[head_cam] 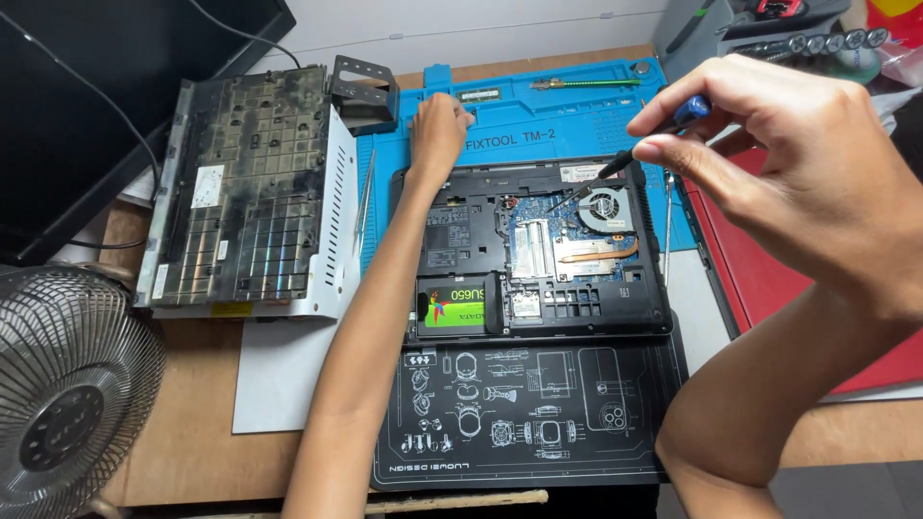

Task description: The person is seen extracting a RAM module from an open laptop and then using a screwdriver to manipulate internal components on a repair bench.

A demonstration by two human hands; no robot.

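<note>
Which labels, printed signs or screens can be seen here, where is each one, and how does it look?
Drive label: lower left of the open laptop, rectangular, green and black.
White sticker: on the metal cover at left, small, rectangular.
Yellow sticker: lower edge of that cover, narrow strip.
Black mat: under the laptop, white line drawings.
Monitor: far left, dark screen.

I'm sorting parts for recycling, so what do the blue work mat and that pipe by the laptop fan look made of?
Blue work mat: probably silicone or soft rubber, matte, with moulded trays along its top edge. Pipe beside the fan: looks like copper, going by its orange-brown metallic sheen.
</note>
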